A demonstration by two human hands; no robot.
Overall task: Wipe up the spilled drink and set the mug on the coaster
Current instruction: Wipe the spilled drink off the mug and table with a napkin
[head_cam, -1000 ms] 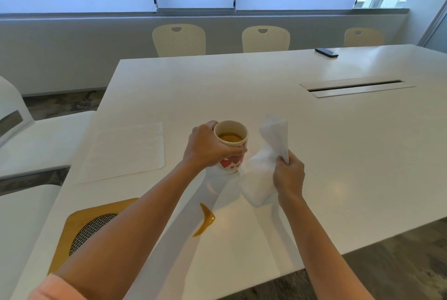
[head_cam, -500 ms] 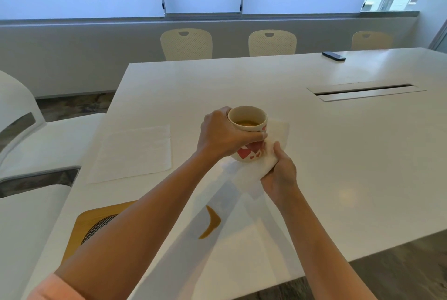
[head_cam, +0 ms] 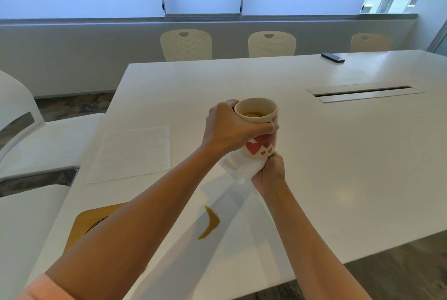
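My left hand (head_cam: 229, 128) grips a cream mug (head_cam: 258, 115) with red hearts, held above the white table (head_cam: 338, 154); brown drink is inside. Right under the mug, my right hand (head_cam: 269, 174) is closed on a bunched white paper towel (head_cam: 242, 166) that presses against the mug's base. A curved brown spill (head_cam: 210, 223) lies on the table near the front edge, between my forearms. The yellow coaster (head_cam: 92, 219) with a dark mesh centre sits at the front left, mostly hidden by my left forearm.
A flat white napkin (head_cam: 131, 152) lies on the table's left side. A cable slot (head_cam: 362, 93) is set in the table at right, a black phone (head_cam: 333, 57) at the far edge. White chairs (head_cam: 36, 135) stand at left, cream chairs (head_cam: 186, 44) behind.
My left hand has lifted the mug higher. My right hand has brought the paper towel from beside the mug to under its base.
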